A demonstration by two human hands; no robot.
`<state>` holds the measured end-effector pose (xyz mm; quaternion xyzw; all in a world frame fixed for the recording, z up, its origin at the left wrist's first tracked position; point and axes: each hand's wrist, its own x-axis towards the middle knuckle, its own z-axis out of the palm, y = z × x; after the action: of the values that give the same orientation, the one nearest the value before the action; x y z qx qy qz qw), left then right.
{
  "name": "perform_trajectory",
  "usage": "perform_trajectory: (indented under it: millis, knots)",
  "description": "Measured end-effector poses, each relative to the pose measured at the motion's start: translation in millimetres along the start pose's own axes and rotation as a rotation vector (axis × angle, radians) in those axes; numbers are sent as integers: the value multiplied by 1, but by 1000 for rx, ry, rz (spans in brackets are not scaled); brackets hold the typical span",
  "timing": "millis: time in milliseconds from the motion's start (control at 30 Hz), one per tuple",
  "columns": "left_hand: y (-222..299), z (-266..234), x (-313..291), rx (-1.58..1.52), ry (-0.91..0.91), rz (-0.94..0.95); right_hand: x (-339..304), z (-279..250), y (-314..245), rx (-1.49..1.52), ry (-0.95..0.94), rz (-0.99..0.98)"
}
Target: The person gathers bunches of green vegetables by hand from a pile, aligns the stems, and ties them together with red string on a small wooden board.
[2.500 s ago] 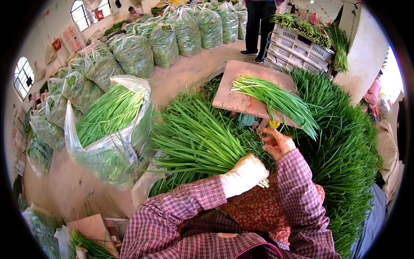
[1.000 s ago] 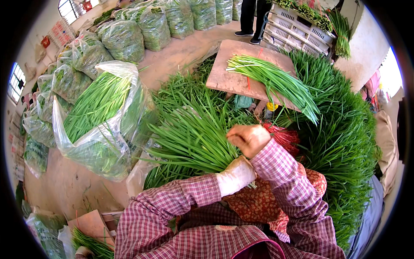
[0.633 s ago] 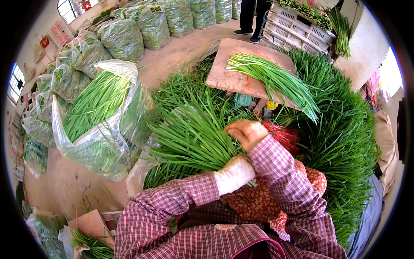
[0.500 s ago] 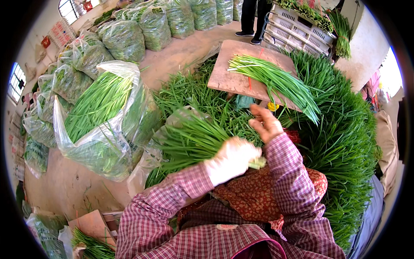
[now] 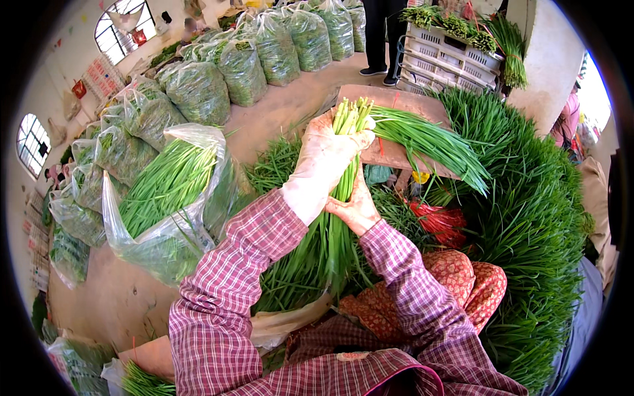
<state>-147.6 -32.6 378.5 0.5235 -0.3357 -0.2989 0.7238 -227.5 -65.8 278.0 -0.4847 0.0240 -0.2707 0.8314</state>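
Observation:
An upright bunch of garlic chives (image 5: 329, 247) is held between both hands in front of me, pale cut ends at the top and green leaves hanging down. My left hand (image 5: 318, 153), in a whitish glove, is wrapped round it just below the cut ends. Lower down, my bare right hand (image 5: 356, 208) grips the same bunch from the right. Right behind the left hand is a low board (image 5: 422, 103), where more garlic chives (image 5: 432, 137) lie with leaf tips over its right edge. A red tie shows on the board beside them.
A clear plastic bag (image 5: 165, 241) of chives stands open at left; several filled bags (image 5: 241, 72) line the back. Loose chives (image 5: 535, 224) are heaped at right. Red ties (image 5: 439, 224) hang below the board. A person's legs (image 5: 385, 36) stand beside white crates (image 5: 449, 56).
The bunch has gone from lying sideways, low over my lap, to upright near the board. My left hand rose with it; my right hand, empty before, has closed round the leaves.

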Motion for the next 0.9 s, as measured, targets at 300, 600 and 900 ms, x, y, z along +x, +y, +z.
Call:
perform_trajectory:
  millis: [300,600,900]
  knots:
    - [25,-31,-8,183,-499,-68,-10,-29,16,95,141,43]
    - [-54,-96,-97,-58,-405,-335,-12,-18,17,340,-151,174]
    - [-88,-90,-150,-297,-411,-571,-13,-20,18,-106,-235,250]
